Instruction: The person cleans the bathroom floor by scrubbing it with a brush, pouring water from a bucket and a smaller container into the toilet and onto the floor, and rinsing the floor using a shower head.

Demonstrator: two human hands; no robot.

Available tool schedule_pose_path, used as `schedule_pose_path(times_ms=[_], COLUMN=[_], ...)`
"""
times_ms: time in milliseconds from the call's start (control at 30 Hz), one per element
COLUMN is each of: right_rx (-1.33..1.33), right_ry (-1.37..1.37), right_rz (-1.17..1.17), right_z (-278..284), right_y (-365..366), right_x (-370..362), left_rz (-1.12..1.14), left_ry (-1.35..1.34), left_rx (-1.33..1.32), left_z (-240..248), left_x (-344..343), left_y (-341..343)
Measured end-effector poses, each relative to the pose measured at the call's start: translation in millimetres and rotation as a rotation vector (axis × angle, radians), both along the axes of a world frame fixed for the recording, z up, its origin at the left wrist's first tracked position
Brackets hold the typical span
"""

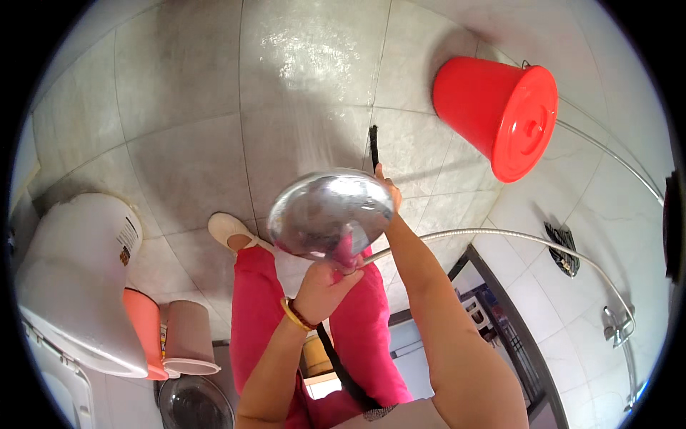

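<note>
My left hand (318, 289) is closed round the handle of a large round chrome shower head (332, 211), held in front of my legs. Water streams from it toward the grey floor tiles. A flexible metal hose (464, 232) runs from the handle to the right. My right hand (389, 191) is just beyond the shower head's right rim, partly hidden by it. Its fingers look curled at the near end of a narrow, black, brush-like tool (374, 146); the rest of that tool is hidden.
A red lidded bucket (475, 100) stands at the far right. At left are a white rounded fixture (71, 257), a salmon bin (143, 329), a beige bin (189, 332) and a metal basin (194, 406). A tap (616, 325) is on the right wall. Wet tiles (307, 61) shine ahead.
</note>
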State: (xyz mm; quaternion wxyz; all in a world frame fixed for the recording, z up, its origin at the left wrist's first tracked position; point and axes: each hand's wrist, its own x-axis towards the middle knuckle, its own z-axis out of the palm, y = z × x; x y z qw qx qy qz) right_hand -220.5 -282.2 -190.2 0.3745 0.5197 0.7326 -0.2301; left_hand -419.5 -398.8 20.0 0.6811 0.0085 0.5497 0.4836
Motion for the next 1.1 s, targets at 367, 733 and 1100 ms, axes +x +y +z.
schedule_pose_path(times_ms=[367,733,1100], right_rx=[0.142,0.414,0.552], right_ry=[0.013,0.155,0.199], right_rz=[0.121,0.304,0.402], right_z=[1,-10,-26], right_y=[26,203,257], right_x=[-24,-145,-172], left_rz=[-0.222,-0.306,-0.151], left_ry=[0.060,0.045,0.196], left_rx=[0.046,0.054,0.151], left_z=[-4,2,1], left_x=[27,11,3], left_y=[0,12,22])
